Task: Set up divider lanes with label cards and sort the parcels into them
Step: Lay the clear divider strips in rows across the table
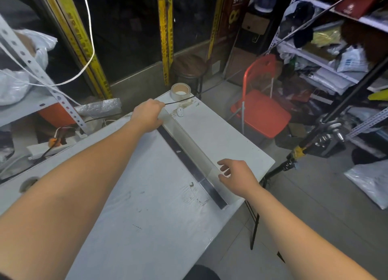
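Note:
A long clear divider panel (189, 143) stands on edge across the white table (147, 206), running from the far side toward the near right edge. A dark strip (186, 164) lies along its left side. My left hand (147, 116) grips the panel's far end. My right hand (235, 174) is at the near end, thumb and fingers curved around the panel's corner. No label cards or parcels lie on the table.
A roll of tape (180, 91) sits at the table's far corner, with a black cable and a small white disc (180, 112) beside it. An orange folding chair (260, 111) and a brown stool (189, 67) stand beyond. Shelves with bagged parcels (336, 59) fill the right; a light stand leans nearby.

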{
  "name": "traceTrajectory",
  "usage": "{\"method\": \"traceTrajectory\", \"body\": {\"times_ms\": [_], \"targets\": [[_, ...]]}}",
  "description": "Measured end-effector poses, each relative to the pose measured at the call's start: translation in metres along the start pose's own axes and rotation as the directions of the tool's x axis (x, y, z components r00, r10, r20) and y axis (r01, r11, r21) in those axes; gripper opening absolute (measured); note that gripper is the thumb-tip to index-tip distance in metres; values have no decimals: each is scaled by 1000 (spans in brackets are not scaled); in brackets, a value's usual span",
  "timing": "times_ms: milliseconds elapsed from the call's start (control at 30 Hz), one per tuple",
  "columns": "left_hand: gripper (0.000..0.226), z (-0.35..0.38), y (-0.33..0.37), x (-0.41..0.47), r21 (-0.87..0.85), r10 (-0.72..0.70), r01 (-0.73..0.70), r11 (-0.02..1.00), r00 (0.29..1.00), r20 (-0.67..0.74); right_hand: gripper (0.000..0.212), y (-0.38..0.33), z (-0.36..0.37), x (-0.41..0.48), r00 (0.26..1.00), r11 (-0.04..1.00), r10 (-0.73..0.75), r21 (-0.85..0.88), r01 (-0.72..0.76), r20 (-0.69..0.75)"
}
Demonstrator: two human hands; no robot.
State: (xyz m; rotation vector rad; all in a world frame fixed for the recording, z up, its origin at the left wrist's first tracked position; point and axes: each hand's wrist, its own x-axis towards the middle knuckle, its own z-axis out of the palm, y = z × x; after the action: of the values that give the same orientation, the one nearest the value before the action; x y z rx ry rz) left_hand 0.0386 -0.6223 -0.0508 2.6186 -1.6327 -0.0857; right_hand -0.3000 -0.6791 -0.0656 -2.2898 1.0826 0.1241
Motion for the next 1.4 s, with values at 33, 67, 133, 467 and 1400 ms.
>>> {"method": "traceTrajectory", "body": {"times_ms": [33,67,133,467,1400], "targets": [[41,-5,0,-9,-8,-13,12,1000,1000,-19,46,-2,-2,-3,1000,1000,-15,-23,15,3],[41,-10,1,-18,-16,-28,28,999,999,-36,47,-4,-4,-6,1000,998,-28,-50,28,6],[44,-20,3,-42,-4,-67,67,998,996,-50,48,-10,-7,-14,998,992,-59,-111,59,4],[53,-67,7,-227,77,-410,407,910,912,17,44,-71,-2,-77,932,874,-362,-341,346,19],[46,-101,-106,-698,-16,-780,780,626,625,-33,50,-342,171,-323,702,612,-689,-372,698,182]]}}
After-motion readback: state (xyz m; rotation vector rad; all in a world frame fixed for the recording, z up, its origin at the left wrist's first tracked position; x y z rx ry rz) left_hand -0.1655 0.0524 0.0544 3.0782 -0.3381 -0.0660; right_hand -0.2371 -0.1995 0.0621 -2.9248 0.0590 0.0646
